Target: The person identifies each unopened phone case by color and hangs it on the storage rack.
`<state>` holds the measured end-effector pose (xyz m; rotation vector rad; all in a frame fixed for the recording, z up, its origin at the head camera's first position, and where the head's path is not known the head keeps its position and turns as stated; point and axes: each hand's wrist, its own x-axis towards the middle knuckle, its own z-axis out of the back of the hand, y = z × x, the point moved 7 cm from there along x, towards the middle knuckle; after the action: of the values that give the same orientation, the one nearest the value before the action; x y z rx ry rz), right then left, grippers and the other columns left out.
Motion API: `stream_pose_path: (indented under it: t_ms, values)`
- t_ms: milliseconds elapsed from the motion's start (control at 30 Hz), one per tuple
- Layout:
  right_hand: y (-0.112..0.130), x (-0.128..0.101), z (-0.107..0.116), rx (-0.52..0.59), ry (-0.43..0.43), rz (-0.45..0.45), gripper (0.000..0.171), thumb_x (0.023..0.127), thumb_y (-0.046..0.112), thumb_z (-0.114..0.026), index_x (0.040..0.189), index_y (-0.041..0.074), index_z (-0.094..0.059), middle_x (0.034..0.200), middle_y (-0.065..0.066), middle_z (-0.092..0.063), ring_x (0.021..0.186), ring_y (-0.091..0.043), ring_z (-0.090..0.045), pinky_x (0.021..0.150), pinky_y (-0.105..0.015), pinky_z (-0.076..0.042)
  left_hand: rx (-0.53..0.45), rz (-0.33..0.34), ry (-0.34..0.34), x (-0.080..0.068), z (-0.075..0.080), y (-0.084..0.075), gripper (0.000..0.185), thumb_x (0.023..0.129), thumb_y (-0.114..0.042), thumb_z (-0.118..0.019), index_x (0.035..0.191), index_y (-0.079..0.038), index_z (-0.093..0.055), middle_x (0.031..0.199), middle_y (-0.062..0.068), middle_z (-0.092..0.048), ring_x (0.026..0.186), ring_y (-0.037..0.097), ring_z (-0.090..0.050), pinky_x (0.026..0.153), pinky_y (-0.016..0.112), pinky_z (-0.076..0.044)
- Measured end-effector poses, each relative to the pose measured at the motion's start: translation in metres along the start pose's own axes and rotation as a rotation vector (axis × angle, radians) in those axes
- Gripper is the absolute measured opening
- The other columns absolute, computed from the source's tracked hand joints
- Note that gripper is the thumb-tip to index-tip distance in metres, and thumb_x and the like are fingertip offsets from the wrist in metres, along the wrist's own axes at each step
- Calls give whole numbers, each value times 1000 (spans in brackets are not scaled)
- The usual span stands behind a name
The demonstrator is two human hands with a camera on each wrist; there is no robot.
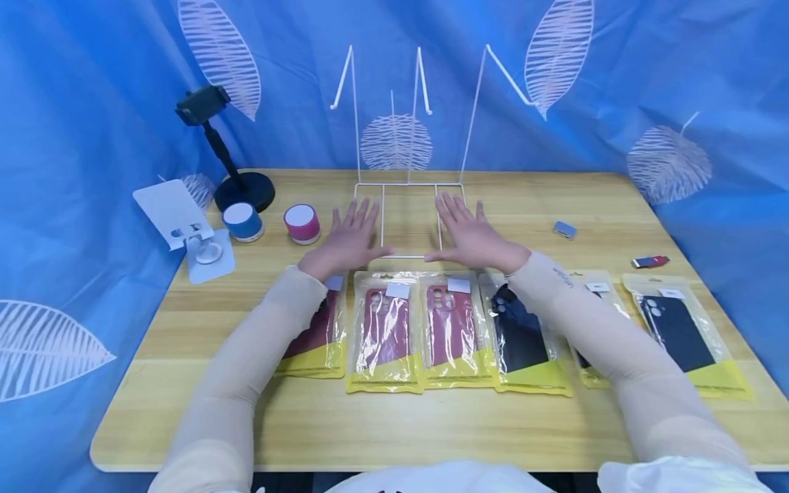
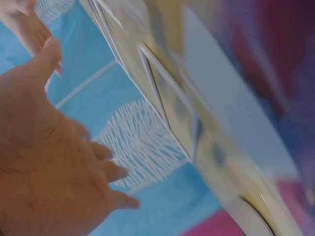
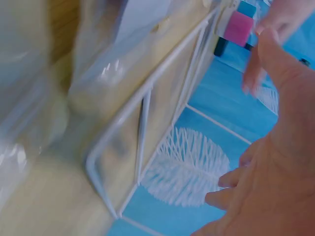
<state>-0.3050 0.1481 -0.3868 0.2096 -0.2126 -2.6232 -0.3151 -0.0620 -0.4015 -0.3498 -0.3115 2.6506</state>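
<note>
A white wire display rack (image 1: 409, 184) with three hooked uprights stands at the back of the table. My left hand (image 1: 347, 241) is spread over the left side of its base, fingers straight and holding nothing. On the right side my right hand (image 1: 473, 239) is spread likewise, its palm empty in the right wrist view. Just in front of the hands lie phone cases in clear and yellow pouches: a dark red one (image 1: 314, 335) partly under the left sleeve, two pinkish-red ones (image 1: 387, 329) (image 1: 452, 322), and a black one (image 1: 520, 335) near the right forearm.
More pouched black cases (image 1: 678, 329) lie at the right, one partly behind the right sleeve. A blue speaker (image 1: 243, 222), a pink speaker (image 1: 302, 224), a white folding stand (image 1: 211, 253) and a black phone holder (image 1: 246, 192) stand left. Two small drives (image 1: 564, 229) (image 1: 650, 261) lie right.
</note>
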Motion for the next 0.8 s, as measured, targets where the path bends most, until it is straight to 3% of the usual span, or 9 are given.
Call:
stream_pose_path:
  t_ms: [167, 300, 433, 533, 667, 800]
  values:
    - [-26, -35, 18, 27, -30, -52, 101, 94, 68, -46, 159, 13, 6, 166, -11, 9, 154, -38, 3, 116, -67, 12, 2, 52, 116, -13, -3, 22, 99, 96, -63, -49, 159, -9, 4, 167, 13, 10, 154, 36, 12, 123, 56, 9]
    - [-58, -77, 32, 34, -65, -114, 86, 99, 57, -47, 160, 8, -10, 166, -19, -9, 152, -42, -11, 117, -68, 9, 16, 70, 159, -13, -7, 27, 100, 96, -60, -53, 158, -1, -3, 166, 19, 3, 154, 37, 8, 125, 53, 5]
    - [-100, -127, 38, 2, -70, -184, 68, 103, 42, -49, 155, 3, -29, 158, -26, -30, 144, -47, -29, 117, -71, -8, 34, 98, 197, -10, -14, 30, 100, 96, -57, -53, 157, 4, -4, 165, 24, 0, 153, 40, 5, 125, 52, 3]
    - [-144, -167, 40, -1, -9, -279, 57, 105, 33, -49, 150, -1, -38, 150, -30, -40, 135, -51, -40, 111, -70, -26, 52, 131, 230, -9, -18, 34, 99, 96, -57, -52, 156, 7, -6, 164, 27, -5, 153, 42, -1, 126, 53, -1]
    - [-217, -226, 37, 36, 114, -457, 59, 105, 34, -46, 145, -9, -40, 141, -38, -43, 124, -58, -45, 97, -71, -39, 49, 171, 245, -10, -19, 39, 99, 95, -59, -53, 156, 6, -10, 163, 28, -11, 152, 43, -7, 125, 55, -8]
    - [-274, -270, 25, 103, 203, -598, 85, 101, 51, -46, 141, -22, -31, 139, -47, -34, 122, -65, -36, 94, -74, -37, 35, 182, 246, -12, -17, 44, 97, 96, -57, -52, 156, 6, -10, 163, 27, -11, 152, 43, -8, 123, 58, -11]
